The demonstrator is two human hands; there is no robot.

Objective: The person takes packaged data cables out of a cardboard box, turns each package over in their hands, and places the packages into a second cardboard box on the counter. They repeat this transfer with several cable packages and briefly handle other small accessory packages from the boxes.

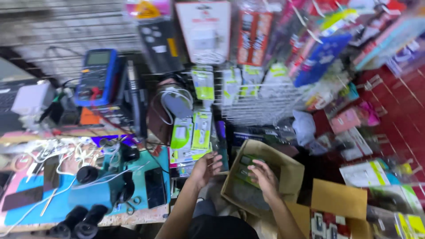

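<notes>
Your right hand has its grip clamped on a green packet inside the open cardboard box. Your left hand pinches a dark packet just left of the box's rim, beside the tabletop.

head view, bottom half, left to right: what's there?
Black phone → microscope eyepieces → second dark phone → left hand → right hand reaching into open cardboard box → second cardboard box → yellow-green packets.

Cluttered desk left of the left hand, blue work mat, dark phone nearest the hand, white cables, scissors, blue multimeter farther back
</notes>
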